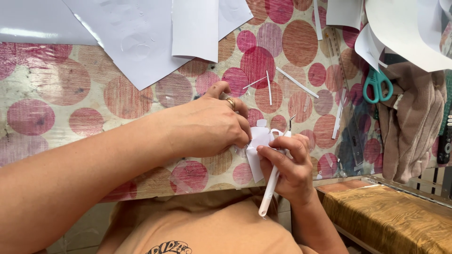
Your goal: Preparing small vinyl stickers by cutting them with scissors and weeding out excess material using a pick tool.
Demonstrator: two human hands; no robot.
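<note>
Bright, even daylight, sharp focus, glare on the white sheets (141, 42).

My left grip (207, 124) and right grip (289, 162) meet at the near edge of the desk (61, 108), the paper cutout (258, 146) pinched between them and the thin tool (270, 188) slanting down through my right grip toward my chest. Behind them lie 3 paper strips (269, 87), and farther back large sheets (155, 33) overlap. The scissors (376, 84) and ruler (351, 122) lie to my right, beside a folded cloth (409, 127).

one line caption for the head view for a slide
Left hand pins a small white paper piece; right hand holds a white-handled tool.
</note>
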